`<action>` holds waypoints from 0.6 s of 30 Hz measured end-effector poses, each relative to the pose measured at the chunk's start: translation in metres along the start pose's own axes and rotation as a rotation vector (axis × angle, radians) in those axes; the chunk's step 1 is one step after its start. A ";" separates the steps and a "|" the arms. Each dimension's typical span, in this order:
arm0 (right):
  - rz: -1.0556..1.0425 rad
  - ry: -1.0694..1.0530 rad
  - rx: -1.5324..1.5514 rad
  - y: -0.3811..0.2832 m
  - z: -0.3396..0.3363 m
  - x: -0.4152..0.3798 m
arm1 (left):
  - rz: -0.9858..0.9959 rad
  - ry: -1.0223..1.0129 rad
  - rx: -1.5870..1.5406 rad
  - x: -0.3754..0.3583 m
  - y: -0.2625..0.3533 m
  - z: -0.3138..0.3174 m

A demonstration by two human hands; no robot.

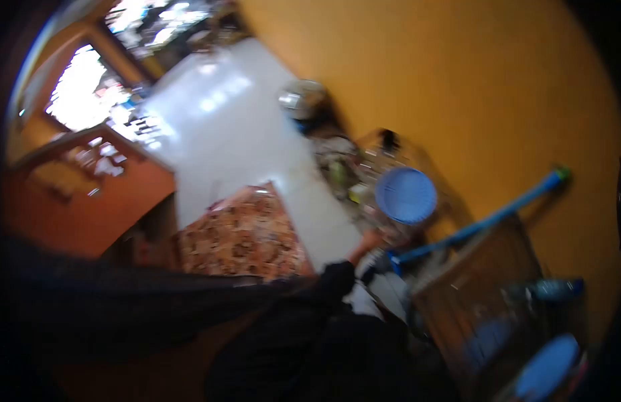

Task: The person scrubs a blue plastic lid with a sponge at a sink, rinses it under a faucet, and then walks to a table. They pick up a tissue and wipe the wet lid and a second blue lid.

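Motion blur smears the whole head view. My left hand (pixel 371 242), coming out of a dark sleeve (pixel 337 276), reaches toward the cluttered things along the wall. It is just below a round blue plastic basket (pixel 406 195) and close to the lower end of a long blue stick (pixel 481 226) with a green tip. Whether the fingers touch or hold anything is too blurred to make out. I do not make out my right hand.
A brown wooden piece of furniture (pixel 474 295) stands at right, with a blue oval object (pixel 548 367) near it. A patterned mat (pixel 246 234) lies on the pale floor (pixel 223 141). Blurred household things line the yellow wall (pixel 444 80). An orange partition (pixel 89 201) is at left.
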State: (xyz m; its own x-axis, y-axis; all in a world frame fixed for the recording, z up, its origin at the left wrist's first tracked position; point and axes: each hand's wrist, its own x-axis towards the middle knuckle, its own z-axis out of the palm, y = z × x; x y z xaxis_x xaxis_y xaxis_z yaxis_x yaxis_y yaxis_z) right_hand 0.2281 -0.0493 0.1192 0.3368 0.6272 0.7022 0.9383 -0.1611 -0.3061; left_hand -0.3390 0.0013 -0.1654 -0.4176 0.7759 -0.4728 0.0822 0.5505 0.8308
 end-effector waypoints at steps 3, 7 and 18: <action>0.146 -0.028 -0.039 0.024 -0.020 0.005 | -0.247 0.060 -0.220 0.041 0.038 0.015; 0.079 0.168 -0.147 0.001 -0.016 -0.003 | -0.493 0.176 -0.165 0.069 0.066 0.017; 0.002 0.152 -0.107 -0.103 0.011 0.021 | -0.286 0.306 -0.445 0.085 0.038 0.020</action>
State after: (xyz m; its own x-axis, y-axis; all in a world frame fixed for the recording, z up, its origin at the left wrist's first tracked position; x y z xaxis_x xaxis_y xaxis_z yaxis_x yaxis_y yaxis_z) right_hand 0.1378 -0.0113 0.1582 0.3391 0.5060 0.7931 0.9379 -0.2471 -0.2433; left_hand -0.3537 0.0945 -0.1795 -0.6139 0.4562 -0.6442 -0.4301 0.4910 0.7576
